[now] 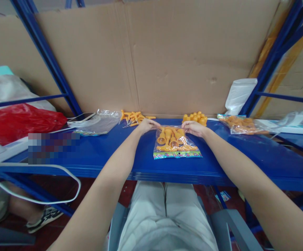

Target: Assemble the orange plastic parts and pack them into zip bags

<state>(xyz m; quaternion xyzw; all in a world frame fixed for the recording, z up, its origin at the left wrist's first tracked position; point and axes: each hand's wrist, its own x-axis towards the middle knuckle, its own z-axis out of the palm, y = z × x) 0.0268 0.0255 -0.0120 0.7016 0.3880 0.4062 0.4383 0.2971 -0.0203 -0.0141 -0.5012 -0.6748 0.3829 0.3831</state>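
Observation:
A clear plastic bag [177,143] with orange plastic pieces inside lies on the blue table in front of me. Its colourful printed strip faces my body. At the bag's far left corner, my left hand [149,126] has its fingers closed on the edge. My right hand [194,128] pinches the far right corner. Some pieces in the bag are bell-shaped, others are long handles. Behind my left hand is a pile of orange T-handled corkscrews [133,118] with metal spirals. Several orange bell-shaped pieces [195,117] stand grouped behind my right hand.
Flat clear bags [105,122] and a phone [82,118] with a white cable lie at left. Another filled bag [242,124] sits at right, near a white packet [239,96]. Blue posts and a cardboard wall [167,59] bound the back. Someone's leg shows at lower left.

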